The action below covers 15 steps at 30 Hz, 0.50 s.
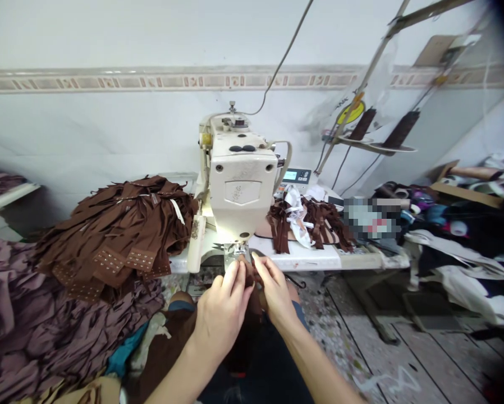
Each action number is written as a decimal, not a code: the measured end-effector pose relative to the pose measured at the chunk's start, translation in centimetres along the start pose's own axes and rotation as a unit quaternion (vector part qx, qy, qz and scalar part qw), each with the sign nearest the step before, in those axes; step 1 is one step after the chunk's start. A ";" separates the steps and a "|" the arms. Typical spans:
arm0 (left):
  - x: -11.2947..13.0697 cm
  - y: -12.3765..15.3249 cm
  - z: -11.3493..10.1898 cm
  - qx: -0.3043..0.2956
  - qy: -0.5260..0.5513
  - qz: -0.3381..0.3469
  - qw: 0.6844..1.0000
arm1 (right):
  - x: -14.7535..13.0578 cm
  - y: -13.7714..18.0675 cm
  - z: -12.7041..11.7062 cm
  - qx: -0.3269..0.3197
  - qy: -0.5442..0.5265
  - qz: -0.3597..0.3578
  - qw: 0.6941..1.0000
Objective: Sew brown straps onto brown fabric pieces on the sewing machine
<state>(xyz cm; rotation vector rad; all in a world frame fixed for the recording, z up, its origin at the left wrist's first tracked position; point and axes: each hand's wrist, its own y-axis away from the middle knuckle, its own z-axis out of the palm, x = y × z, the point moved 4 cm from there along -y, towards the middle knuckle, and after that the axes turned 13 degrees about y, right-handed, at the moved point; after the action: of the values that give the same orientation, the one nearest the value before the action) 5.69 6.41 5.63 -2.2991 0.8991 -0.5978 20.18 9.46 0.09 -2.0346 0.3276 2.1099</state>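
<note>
At far left, a rumpled heap of mauve fabric (28, 314) spreads toward the foreground, with a scrap of teal cloth (126, 349) along its right edge. Above it lies a large stack of dark brown garment pieces (129, 224), several of their ends set with rows of small metal fasteners. The left hand (224, 306) comes next, thumb and fingers pinching a brown fabric piece (247, 270) directly in front of the needle area of the cream industrial sewing machine (242, 174). The machine's lamp lights the spot. The right hand (275, 289) grasps the same piece from its right side between thumb and fingers, its tip near the left hand's; part of the cloth is hidden behind the fingers. Beyond the machine stand a control panel (296, 175) with a lit display and, before it, brown straps (325, 221) with a crumpled white strip (296, 216). Farther right, two dark thread cones (401, 130) sit on a stand, above a jumble of rolls and cloth (449, 210).
</note>
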 end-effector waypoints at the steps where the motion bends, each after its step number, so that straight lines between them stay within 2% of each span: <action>1: 0.0 0.0 0.1 0.003 0.001 -0.005 1.000 | 0.4 0.4 -0.2 -0.006 0.010 -0.002 1.000; 6: -0.5 0.2 0.2 0.025 0.014 -0.001 1.000 | 3.1 1.9 -1.7 -0.108 0.054 0.015 0.993; 8: -0.6 0.3 0.1 0.038 0.008 0.006 0.999 | 4.2 2.2 -2.7 -0.104 0.049 0.028 0.993; 12: -0.4 0.4 0.1 0.065 -0.015 0.019 0.998 | 6.7 2.0 -5.1 -0.058 0.018 0.070 0.996; 15: -0.8 1.0 0.4 0.085 0.015 0.028 0.996 | 7.9 1.2 -7.5 -0.059 0.079 0.077 0.992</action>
<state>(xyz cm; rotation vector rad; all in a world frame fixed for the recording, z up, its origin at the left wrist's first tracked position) 4.97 6.53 4.54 -2.1121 0.8890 -0.6603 26.75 6.05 -8.01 -2.3198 0.4045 2.1050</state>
